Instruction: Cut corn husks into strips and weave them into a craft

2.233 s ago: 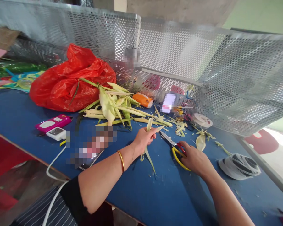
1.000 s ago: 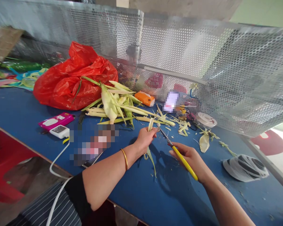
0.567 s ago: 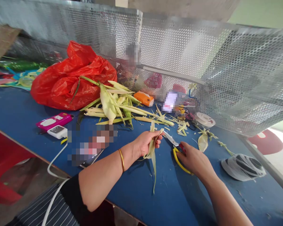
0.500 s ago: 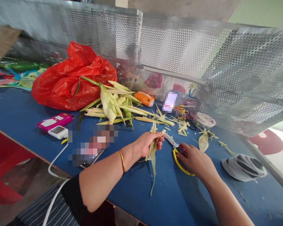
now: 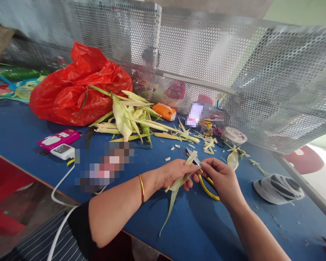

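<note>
My left hand (image 5: 174,173) is closed around pale green corn husk strips (image 5: 175,185), one long end of which hangs toward the table's front. Close by, the thumb and fingertips of my right hand (image 5: 225,181) pinch the husk's edge; the contact point is partly hidden. Scissors with yellow handles (image 5: 210,193) lie on the table under and between my hands, their blades pointing away from me. Farther back, a pile of corn husks (image 5: 122,119) rests against a red plastic bag (image 5: 78,90), with small cut scraps (image 5: 209,144) to its right.
On the blue table (image 5: 157,224) are a magenta box (image 5: 61,139), a white device (image 5: 62,151) with a cable, an orange packet (image 5: 164,111), a tape roll (image 5: 235,136) and a spool of white thread (image 5: 278,189). A perforated metal screen (image 5: 195,47) stands behind.
My right hand has let go of the scissors and moved left and up to the husk. My left hand has shifted slightly right and lower, and the husk has tilted.
</note>
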Tool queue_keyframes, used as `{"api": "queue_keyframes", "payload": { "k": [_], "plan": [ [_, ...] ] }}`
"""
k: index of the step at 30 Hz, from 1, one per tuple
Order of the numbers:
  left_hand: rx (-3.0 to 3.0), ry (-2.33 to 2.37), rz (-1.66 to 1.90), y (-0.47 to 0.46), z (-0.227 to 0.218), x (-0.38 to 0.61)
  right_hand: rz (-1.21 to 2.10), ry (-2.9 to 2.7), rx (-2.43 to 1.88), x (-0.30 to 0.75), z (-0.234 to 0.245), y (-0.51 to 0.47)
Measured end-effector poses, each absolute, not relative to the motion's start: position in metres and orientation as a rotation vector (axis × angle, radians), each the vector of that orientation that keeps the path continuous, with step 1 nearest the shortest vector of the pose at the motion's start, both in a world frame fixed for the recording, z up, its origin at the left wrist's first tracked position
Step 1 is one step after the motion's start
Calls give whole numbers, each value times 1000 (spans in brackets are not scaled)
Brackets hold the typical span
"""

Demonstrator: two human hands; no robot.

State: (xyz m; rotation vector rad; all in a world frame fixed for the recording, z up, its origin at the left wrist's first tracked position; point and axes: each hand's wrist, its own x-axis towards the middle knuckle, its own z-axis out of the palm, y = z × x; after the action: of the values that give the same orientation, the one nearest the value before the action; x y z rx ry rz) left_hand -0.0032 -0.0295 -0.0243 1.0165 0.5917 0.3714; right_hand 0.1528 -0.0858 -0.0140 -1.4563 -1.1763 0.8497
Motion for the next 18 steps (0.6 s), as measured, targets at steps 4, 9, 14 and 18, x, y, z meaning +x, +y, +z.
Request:
{"api": "queue_keyframes", "payload": {
  "k": [4,9,14,18],
  "plan": [
    [1039,529,240,-29,-25,-5,836,-1162,-1470,158,-15,-86],
    [1096,494,148,-31,-20,-8,852,-1109,-1420,156,-13,-85],
    [1089,543,95,-32,-17,-8,902,-1167,-1408,156,-12,-84],
    [1084,546,100,-32,-17,-8,933,-1134,-1406,158,-14,-84]
  ]
}}
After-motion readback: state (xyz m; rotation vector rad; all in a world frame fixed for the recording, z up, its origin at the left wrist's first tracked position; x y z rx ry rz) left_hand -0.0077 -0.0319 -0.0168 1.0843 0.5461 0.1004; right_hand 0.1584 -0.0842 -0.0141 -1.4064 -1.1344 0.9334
